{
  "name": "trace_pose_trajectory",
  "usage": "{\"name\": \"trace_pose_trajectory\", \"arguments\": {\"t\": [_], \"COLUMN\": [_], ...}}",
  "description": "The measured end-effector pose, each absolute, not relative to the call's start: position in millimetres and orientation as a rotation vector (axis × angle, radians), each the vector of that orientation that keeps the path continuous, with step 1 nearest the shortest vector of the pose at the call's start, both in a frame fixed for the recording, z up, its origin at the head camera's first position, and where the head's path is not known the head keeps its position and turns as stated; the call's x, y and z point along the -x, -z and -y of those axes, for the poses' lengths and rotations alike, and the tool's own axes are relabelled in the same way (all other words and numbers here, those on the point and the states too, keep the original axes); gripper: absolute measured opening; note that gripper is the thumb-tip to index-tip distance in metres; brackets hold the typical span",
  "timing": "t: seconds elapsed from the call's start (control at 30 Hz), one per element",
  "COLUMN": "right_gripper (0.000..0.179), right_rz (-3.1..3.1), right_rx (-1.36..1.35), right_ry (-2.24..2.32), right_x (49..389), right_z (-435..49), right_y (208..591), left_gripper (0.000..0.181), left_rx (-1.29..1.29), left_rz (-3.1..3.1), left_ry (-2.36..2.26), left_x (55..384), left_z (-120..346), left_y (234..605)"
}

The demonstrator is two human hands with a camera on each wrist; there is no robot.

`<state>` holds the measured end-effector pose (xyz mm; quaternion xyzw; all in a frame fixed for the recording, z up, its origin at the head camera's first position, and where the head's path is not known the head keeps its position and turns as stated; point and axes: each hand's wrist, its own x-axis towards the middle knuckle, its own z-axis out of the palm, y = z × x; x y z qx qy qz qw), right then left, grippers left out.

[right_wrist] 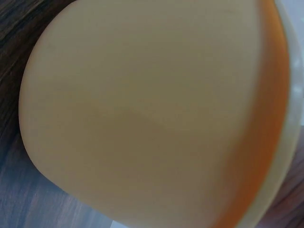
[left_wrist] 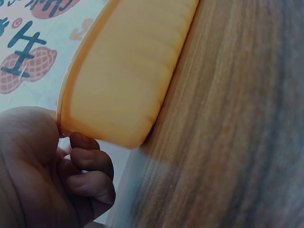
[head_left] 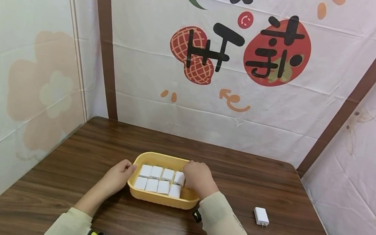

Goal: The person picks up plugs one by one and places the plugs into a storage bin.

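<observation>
A yellow plastic basket [head_left: 163, 200] stands on the table with several white charger plugs [head_left: 162, 187] in two rows inside it. My left hand [head_left: 119, 174] pinches the basket's left rim between thumb and curled fingers; the left wrist view shows this hand [left_wrist: 61, 166] close at the yellow wall [left_wrist: 118, 71]. Over the basket's right end, my right hand [head_left: 199, 177] reaches in beside the rightmost plug of the back row [head_left: 179, 178]. Its fingertips are hidden, so any hold cannot be made out. Only the basket's outer wall [right_wrist: 142, 95] fills the right wrist view.
One more white charger plug [head_left: 261, 216], its metal prongs facing forward, lies on the dark wooden table [head_left: 239, 168] to the right of the basket. Printed fabric walls [head_left: 141, 84] enclose the table at the back and on both sides.
</observation>
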<state>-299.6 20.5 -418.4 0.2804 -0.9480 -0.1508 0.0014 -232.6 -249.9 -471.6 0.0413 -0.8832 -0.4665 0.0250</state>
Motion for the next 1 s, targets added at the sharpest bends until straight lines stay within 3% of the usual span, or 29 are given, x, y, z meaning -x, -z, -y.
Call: {"name": "trace_pose_trajectory", "arguments": {"t": [0.7,1.0], "right_gripper": [0.014,0.009], "right_rz": [3.024,3.036], "right_rx": [-0.873,-0.854], "right_ry": [0.401,0.414], "right_x": [302.3,304.8], "right_z": [-20.4,-18.8], "right_y": [419.8,420.7], "left_gripper": [0.034,0.034], "left_rx": [-0.136,-0.137], "left_rz": [2.723,2.727], "left_ry": [1.473,1.46], "left_x": [233.4,234.5], "left_z": [249.5,249.8], "left_y": [472.1,472.0]}}
